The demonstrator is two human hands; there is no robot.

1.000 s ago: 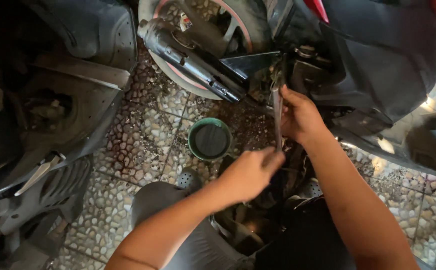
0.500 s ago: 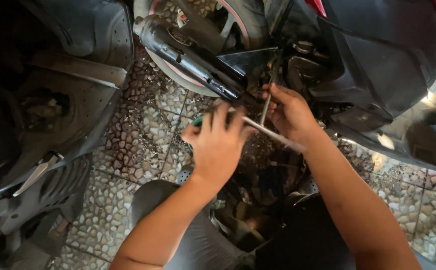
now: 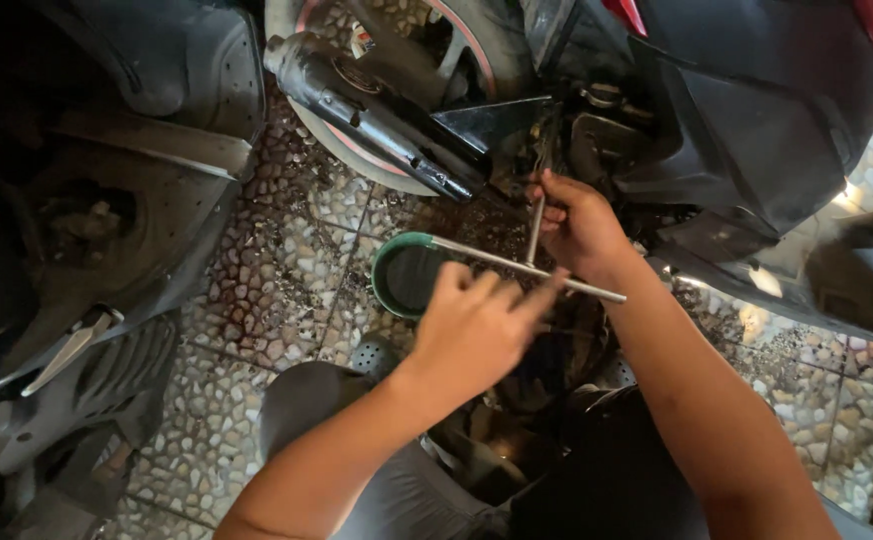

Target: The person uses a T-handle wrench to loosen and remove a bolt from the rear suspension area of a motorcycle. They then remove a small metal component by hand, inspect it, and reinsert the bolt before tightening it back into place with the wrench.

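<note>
Since the earlier frame, the crossbar of the T-handle wrench (image 3: 517, 265) has been swung round from lying under the left palm to a long slant, running from over the green bowl (image 3: 405, 275) down to the right past the right wrist. One wrench is seen, with one shaft rising from the bar toward the engine parts (image 3: 597, 130) under the scooter.

Two hands are counted. The left hand (image 3: 472, 325) is laid on the bar near its middle, fingers spread and only loosely curled over it. The right hand (image 3: 577, 225) is closed round the upright shaft just below the engine parts.

One green bowl is set on the pebble-tiled floor (image 3: 277, 290), just left of the hands, its rim crossed by the left end of the bar. One exhaust pipe (image 3: 377, 110) is slanted above the bowl, in front of one rear wheel (image 3: 457, 40). One dark body panel (image 3: 107, 250) is lying at the left.

Open floor is left only between that panel and the bowl; to the right the hands are hemmed by the scooter's black bodywork (image 3: 757, 130).
</note>
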